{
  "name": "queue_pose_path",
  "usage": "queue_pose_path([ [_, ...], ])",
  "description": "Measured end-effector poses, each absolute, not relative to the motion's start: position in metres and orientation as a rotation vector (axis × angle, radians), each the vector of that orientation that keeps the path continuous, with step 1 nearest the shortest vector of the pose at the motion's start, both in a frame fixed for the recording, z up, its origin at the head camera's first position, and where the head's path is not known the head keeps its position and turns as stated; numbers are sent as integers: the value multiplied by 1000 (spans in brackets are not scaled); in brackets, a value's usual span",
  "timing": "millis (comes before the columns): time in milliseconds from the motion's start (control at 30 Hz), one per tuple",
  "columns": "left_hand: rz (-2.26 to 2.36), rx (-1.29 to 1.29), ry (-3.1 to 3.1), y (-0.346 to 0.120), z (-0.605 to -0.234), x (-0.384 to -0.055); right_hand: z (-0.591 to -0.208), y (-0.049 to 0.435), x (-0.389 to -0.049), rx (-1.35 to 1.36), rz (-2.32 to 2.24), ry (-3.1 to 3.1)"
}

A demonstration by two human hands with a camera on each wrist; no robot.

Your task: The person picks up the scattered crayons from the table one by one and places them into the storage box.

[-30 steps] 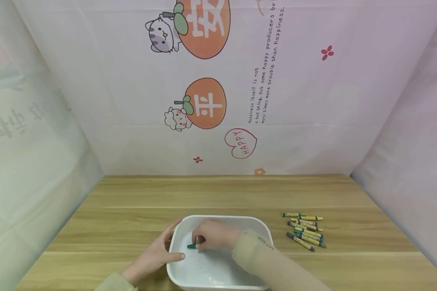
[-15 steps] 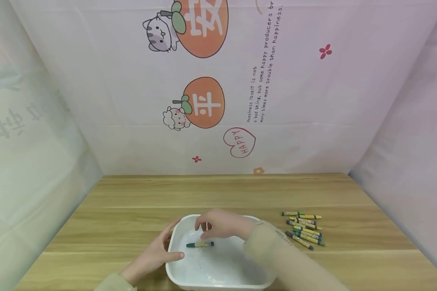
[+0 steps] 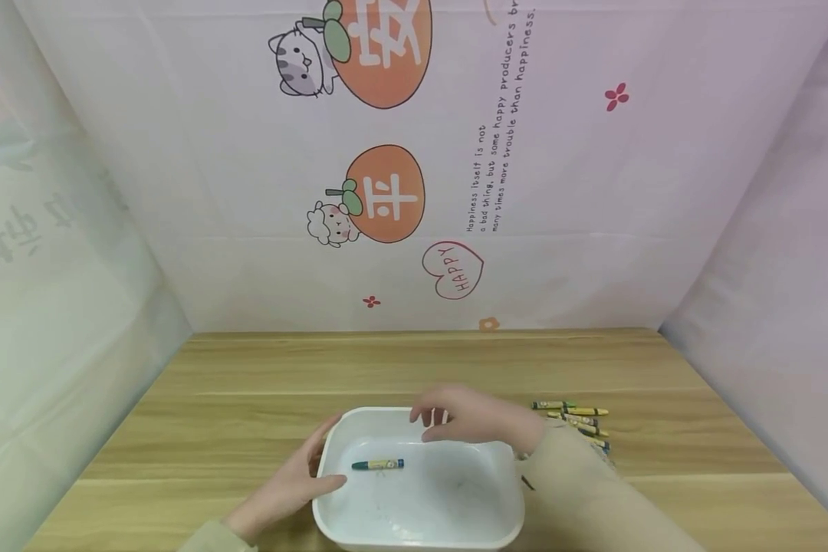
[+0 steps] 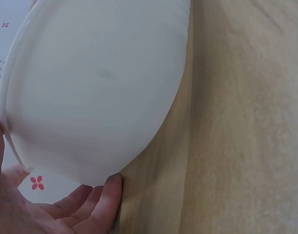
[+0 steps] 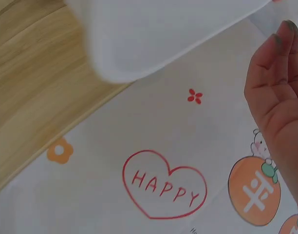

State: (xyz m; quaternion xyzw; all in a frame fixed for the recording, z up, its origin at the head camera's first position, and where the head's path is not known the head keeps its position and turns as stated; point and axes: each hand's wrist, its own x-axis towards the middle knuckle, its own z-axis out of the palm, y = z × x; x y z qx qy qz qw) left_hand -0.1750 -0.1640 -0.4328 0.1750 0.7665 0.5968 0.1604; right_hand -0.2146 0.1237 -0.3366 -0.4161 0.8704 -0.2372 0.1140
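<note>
A white plastic tub [image 3: 421,510] stands on the wooden table. My left hand [image 3: 290,483] grips its left side, thumb over the rim and fingers against the outer wall. The left wrist view shows those fingertips [image 4: 114,183] at the tub's wall. Inside the tub, toward the left, lies one crayon [image 3: 378,464] with a dark green tip and a yellowish wrapper. My right hand [image 3: 472,418] is over the tub's far right rim, its fingers loosely bent with nothing between them; the right wrist view also shows this hand [image 5: 280,92] holding nothing.
Several crayons [image 3: 579,421] with yellowish wrappers lie in a loose pile on the table [image 3: 248,376], right of the tub. The right sleeve [image 3: 593,491] covers part of them. A printed white cloth [image 3: 559,268] hangs behind the table, with pale cloth at both sides.
My right hand has let go of the green crayon, leaving it on the tub's floor, and has moved right and away toward the far rim. The left hand stays on the tub.
</note>
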Motion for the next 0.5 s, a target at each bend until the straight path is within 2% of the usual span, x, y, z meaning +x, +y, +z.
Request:
queue_pose_path([
  [500, 1677, 470, 2264, -162, -435, -174, -342, 205, -202, -1024, -841, 2611],
])
